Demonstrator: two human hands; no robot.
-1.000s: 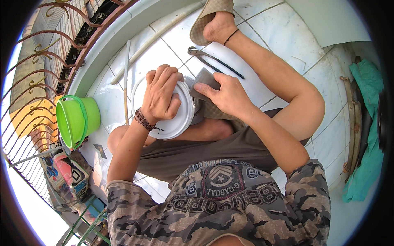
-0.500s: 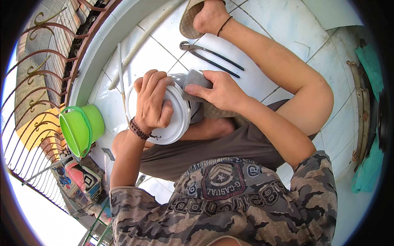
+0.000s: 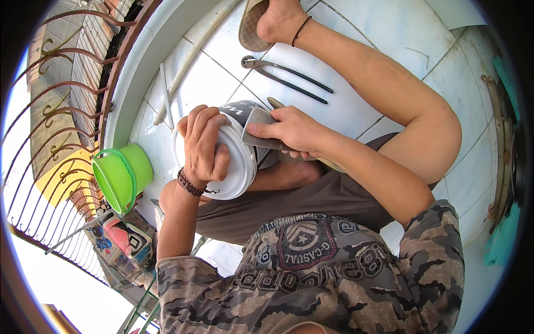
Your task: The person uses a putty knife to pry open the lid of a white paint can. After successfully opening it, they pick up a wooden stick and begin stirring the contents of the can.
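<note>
A white lidded bucket (image 3: pixel 227 177) with a dark printed side lies tipped between my legs, its white face turned toward me. Over that face my left hand (image 3: pixel 203 146) is closed, fingers curled and thumb bent in, holding the bucket. My right hand (image 3: pixel 295 131) grips a flat grey plate-like tool (image 3: pixel 255 129), thumb pressed on its face. The tool's edge rests against or just beside the bucket's side near the rim; contact cannot be made out. The far end of the tool is hidden in my palm.
Long-handled black pincers (image 3: pixel 286 79) lie on the white tiles beyond the bucket. At left stand a bright green pail (image 3: pixel 123 172) and a curved metal railing (image 3: pixel 55 117). A pale pipe (image 3: pixel 194 58) lies along the low wall. My bent leg (image 3: pixel 384 83) borders the right side.
The tool in my right hand has tilted and shifted slightly down along the bucket's side, baring more of the dark label. My left hand keeps its hold. The whole view has shifted a little.
</note>
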